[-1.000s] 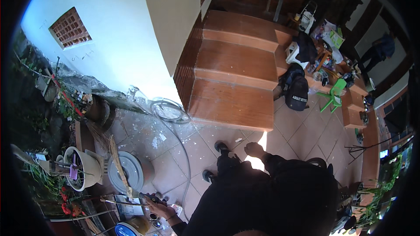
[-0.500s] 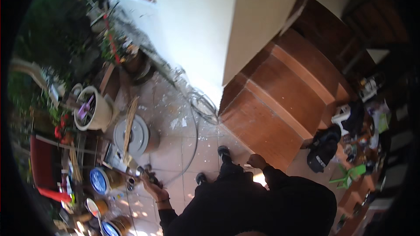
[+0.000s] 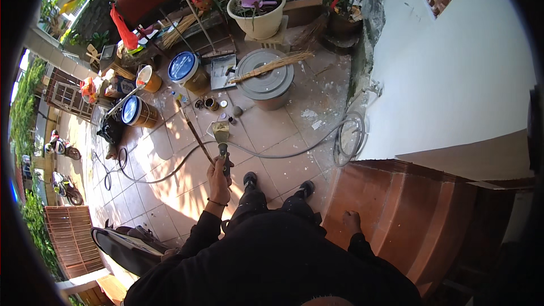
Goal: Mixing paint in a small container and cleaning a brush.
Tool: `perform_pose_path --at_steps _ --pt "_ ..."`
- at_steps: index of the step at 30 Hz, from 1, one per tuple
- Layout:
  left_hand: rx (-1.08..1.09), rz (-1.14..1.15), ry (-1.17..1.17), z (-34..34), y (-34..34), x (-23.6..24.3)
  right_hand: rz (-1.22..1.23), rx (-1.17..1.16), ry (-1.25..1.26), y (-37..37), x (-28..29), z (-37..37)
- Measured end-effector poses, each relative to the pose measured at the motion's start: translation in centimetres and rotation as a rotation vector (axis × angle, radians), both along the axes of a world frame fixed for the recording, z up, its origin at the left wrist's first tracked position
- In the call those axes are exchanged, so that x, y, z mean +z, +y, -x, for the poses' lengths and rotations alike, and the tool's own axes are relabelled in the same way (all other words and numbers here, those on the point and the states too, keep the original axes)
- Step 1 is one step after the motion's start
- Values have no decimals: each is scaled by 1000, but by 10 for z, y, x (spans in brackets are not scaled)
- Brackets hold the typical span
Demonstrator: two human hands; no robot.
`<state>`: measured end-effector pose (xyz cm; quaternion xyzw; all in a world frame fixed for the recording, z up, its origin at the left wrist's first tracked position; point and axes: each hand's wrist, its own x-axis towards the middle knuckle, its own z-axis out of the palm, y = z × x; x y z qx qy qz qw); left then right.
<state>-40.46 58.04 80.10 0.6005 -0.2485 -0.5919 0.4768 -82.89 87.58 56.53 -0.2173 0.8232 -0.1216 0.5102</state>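
My left hand (image 3: 217, 187), a dark band at its wrist, is closed around the black handle of a putty knife (image 3: 221, 135) whose wide blade is smeared pale yellow. The same grip holds a thin brown stick (image 3: 194, 130) with a lighter far end, slanting away to the left. Both tools point away from me, above the tiled floor. My right hand (image 3: 352, 222) hangs low at my right side, over the reddish-brown steps (image 3: 365, 195). Its fingers are curled in, and nothing shows in them.
A grey hose (image 3: 277, 156) crosses the tiles before my feet and coils by the white wall (image 3: 447, 73). Ahead stand a grey lidded bin (image 3: 266, 93) with a straw whisk on it, a paint tray (image 3: 223, 72), blue-lidded buckets (image 3: 182, 67) and small open tins (image 3: 211, 103).
My view has swung left, so the buckets, bin and hose now lie ahead. The left hand still grips its tools, now plainly seen. My right hand has dropped beside the steps.
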Motion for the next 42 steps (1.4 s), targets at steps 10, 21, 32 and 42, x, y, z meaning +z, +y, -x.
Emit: perform_pose_path --at_steps 10,21,32,42 --pt "120 102 16 -102 -9 -1 264 -47 -27 -102 -11 -69" --pt "329 145 -60 -268 0 -38 69 530 -3 -129 38 -230" --pt "478 162 -37 -329 21 -53 264 694 39 -182 38 -280" --pt "601 219 -8 -338 29 -74 214 850 115 -215 -7 -281"
